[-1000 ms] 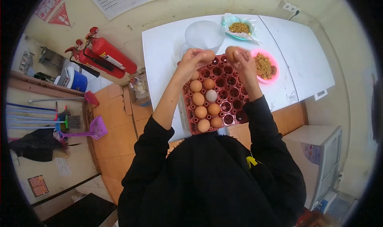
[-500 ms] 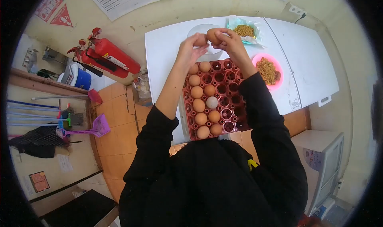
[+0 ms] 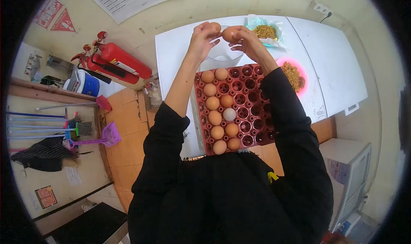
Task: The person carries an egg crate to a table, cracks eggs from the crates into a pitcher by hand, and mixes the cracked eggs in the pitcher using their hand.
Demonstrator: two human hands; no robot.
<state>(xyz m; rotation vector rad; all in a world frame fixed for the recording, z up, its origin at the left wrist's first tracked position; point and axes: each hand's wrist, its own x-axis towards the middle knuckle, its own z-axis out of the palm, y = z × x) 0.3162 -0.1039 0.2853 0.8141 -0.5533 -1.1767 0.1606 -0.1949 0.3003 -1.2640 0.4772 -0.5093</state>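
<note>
My left hand [image 3: 201, 39] is closed around a brown egg [image 3: 213, 28]. Another brown egg [image 3: 230, 34] is in the fingers of my right hand [image 3: 251, 44], close beside the first; whether the shells touch I cannot tell. Both eggs are held above a whitish, see-through tub [image 3: 221, 60] at the back of the white table. Nearer my body lies a dark red egg tray [image 3: 246, 99]. Several brown eggs [image 3: 215, 116] and one paler egg [image 3: 229, 114] sit in its left columns, with bare cups to the right.
To the right are a pink bowl of cooked food [image 3: 293, 76] and a paper-lined container of food [image 3: 266, 31] on the white table [image 3: 329, 68]. Red fire extinguishers [image 3: 124, 59] stand at left. A purple dustpan [image 3: 110, 135] and several brooms are farther left.
Both hands have risen slightly toward the back with their eggs. The egg in my left hand shows more clearly. The view has shifted a little, and the tray's eggs keep their places.
</note>
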